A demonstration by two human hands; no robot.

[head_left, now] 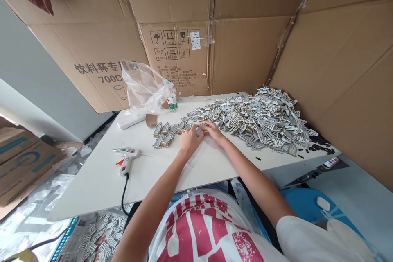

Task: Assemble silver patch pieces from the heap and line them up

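Observation:
Both of my hands meet over the white table [172, 168] around a small flat grey slotted piece [200, 129] with one pointed end. My left hand [190, 141] has its fingers closed on the lower left side of this piece. From the right, my right hand [212, 132] pinches its upper edge. Just left of my hands, more such grey pieces stand in several short stacks [166, 134]. A large heap of the same pieces [260, 116] spreads to the right, its near edge close behind my right hand.
A white glue gun [127, 159] lies at the left, its cord dropping over the front edge. Behind stand a clear plastic bag [143, 90], a small bottle [172, 102] and a cardboard scrap [151, 120]. Cardboard walls [245, 53] enclose the back and right. A crate [66, 237] of pieces sits below.

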